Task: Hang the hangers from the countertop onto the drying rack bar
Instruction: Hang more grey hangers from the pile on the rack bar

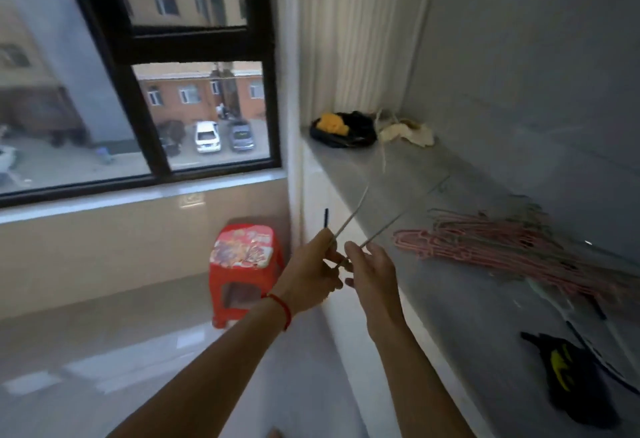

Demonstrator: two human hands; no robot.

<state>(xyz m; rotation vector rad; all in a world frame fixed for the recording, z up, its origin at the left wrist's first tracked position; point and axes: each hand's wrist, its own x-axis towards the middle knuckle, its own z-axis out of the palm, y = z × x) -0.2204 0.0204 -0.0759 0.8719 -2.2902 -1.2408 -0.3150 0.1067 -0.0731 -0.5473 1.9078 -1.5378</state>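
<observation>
I have both hands up off the bench (pixel 408 195) — left hand (pixel 313 269) and right hand (pixel 372 273) each pinching thin wire hangers (pixel 349 221), likely to untangle them, while the pink hanger pile (pixel 502 247) waits on it.

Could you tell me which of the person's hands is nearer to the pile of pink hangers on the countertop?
Right. The right hand is beside the pink hangers, just off the pile's near end; the left hand is farther away, beyond the right.

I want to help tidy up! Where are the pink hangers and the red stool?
pink hangers (pixel 502 247): head view, middle of the pile on the countertop.
red stool (pixel 242 247): head view, its patterned seat.
</observation>
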